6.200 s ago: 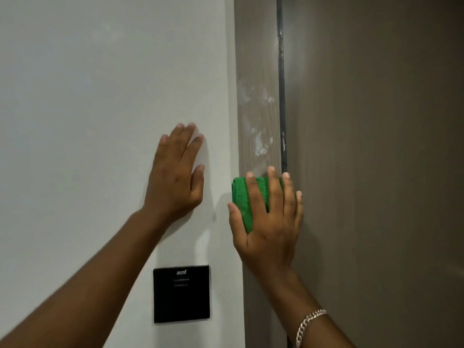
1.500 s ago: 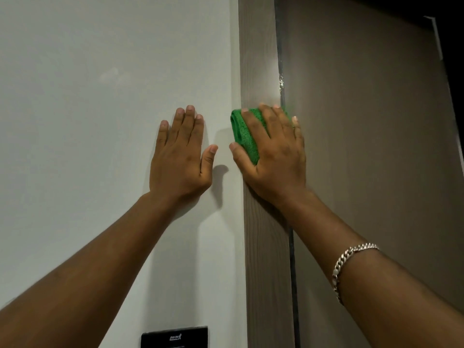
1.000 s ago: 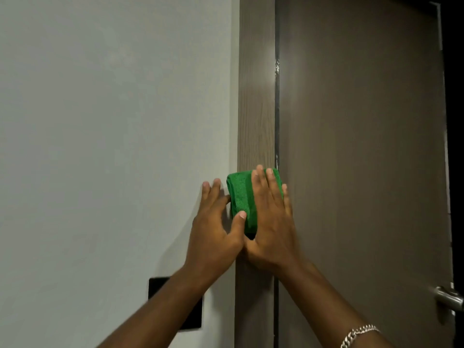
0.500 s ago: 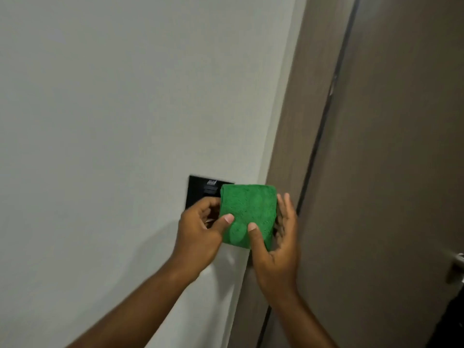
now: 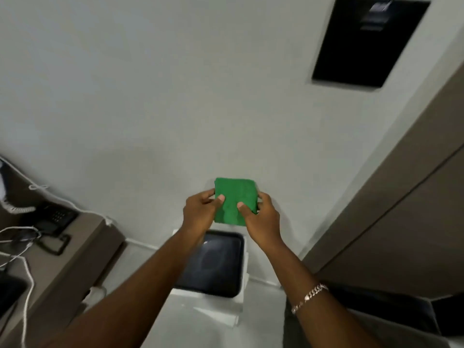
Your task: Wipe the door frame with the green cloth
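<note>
Your left hand (image 5: 200,212) and right hand (image 5: 261,217) each had a grip clamped on a side of the green cloth (image 5: 234,200), thumbs on its face. It was folded into a neat square, held out between them, off the door frame (image 5: 391,156) to the right. Below sat a white bin (image 5: 239,292); left, a desk (image 5: 82,244) with a telephone (image 5: 54,218).

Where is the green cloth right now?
The green cloth is in the middle of the head view, held between the left hand and right hand, in front of the white wall and above the bin.
</note>
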A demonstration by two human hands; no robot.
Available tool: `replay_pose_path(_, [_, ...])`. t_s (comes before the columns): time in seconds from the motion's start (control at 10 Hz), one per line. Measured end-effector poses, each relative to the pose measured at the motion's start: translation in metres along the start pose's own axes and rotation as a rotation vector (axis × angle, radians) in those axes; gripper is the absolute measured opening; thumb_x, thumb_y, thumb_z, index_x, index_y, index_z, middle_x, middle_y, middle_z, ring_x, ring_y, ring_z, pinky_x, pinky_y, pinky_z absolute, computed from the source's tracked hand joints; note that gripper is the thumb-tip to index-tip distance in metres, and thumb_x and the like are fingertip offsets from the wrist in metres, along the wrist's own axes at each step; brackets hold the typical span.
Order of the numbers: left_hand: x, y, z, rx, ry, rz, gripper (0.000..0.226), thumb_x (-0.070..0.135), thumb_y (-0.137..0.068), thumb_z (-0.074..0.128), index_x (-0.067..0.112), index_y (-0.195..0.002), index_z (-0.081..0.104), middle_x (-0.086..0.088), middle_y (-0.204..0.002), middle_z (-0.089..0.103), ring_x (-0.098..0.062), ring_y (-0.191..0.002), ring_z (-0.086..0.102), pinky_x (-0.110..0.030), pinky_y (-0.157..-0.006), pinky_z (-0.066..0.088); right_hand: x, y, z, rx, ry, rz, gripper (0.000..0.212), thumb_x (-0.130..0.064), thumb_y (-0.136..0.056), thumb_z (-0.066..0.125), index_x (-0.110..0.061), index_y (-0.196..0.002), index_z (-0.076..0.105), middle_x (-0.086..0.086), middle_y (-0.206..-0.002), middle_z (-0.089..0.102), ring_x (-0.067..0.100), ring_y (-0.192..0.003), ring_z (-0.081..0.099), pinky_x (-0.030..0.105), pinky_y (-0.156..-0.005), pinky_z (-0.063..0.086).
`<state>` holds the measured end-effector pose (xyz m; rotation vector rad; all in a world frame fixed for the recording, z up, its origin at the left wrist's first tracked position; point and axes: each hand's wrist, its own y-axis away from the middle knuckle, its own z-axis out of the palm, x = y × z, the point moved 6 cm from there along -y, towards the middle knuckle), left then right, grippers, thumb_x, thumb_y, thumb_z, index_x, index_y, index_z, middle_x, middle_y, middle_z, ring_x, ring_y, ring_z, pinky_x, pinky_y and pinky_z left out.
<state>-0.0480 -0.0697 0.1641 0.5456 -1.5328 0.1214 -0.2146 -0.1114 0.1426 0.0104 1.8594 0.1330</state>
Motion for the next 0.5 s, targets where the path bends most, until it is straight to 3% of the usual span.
replay_pose_path(0.1, [-0.061, -0.019, -0.018, -0.054, -0.109, -0.123, 0.039, -0.005, -0.089, 0.063, 0.007, -0.125, 0.066, -0.017, -0.103, 0.075, -0.021, -0.086, 0.077, -0.041, -0.082, 0.063, 0.051, -0.003, 0.034, -0.079, 0.069, 0.161, 0.042, -0.021, -0.092, 0.065, -0.018, -0.132, 0.052, 0.008, -0.116, 0.07, 0.006, -0.081, 0.062, 0.007, -0.059, 0.046])
replay_pose_path(0.2, [-0.144, -0.039, -0.037, -0.153, -0.227, -0.235, 0.048, -0.021, -0.083, 0.056, 0.004, -0.123, 0.065, -0.006, -0.091, 0.074, -0.01, -0.079, 0.075, -0.017, -0.059, 0.059, 0.124, 0.003, 0.074, -0.177, 0.168, 0.288, 0.041, -0.013, -0.094, 0.06, -0.016, -0.134, 0.053, 0.009, -0.123, 0.068, 0.016, -0.092, 0.063, 0.016, -0.073, 0.05])
replay_pose_path(0.3, [-0.185, -0.048, -0.049, -0.123, -0.343, -0.245, 0.044, -0.016, -0.081, 0.061, 0.007, -0.119, 0.069, -0.004, -0.092, 0.075, -0.024, -0.095, 0.073, -0.025, -0.071, 0.061, 0.158, 0.007, 0.096, -0.229, 0.237, 0.326, 0.042, -0.012, -0.093, 0.061, -0.014, -0.134, 0.053, 0.009, -0.121, 0.069, 0.018, -0.094, 0.063, 0.023, -0.079, 0.051])
replay_pose_path(0.4, [-0.223, -0.051, -0.061, -0.092, -0.543, -0.23, 0.042, -0.005, -0.079, 0.069, 0.01, -0.118, 0.07, -0.011, -0.107, 0.076, -0.023, -0.095, 0.07, -0.035, -0.086, 0.059, 0.192, 0.02, 0.12, -0.229, 0.292, 0.399, 0.047, -0.014, -0.089, 0.067, -0.012, -0.135, 0.054, 0.014, -0.118, 0.07, 0.023, -0.095, 0.064, 0.026, -0.083, 0.051])
replay_pose_path(0.5, [-0.238, -0.05, -0.06, -0.163, -0.559, -0.262, 0.051, -0.005, -0.078, 0.07, 0.012, -0.126, 0.063, -0.012, -0.113, 0.074, -0.026, -0.101, 0.069, -0.039, -0.088, 0.059, 0.202, 0.026, 0.127, -0.201, 0.321, 0.432, 0.052, -0.017, -0.088, 0.07, -0.011, -0.136, 0.053, 0.014, -0.123, 0.07, 0.028, -0.108, 0.067, 0.03, -0.092, 0.054])
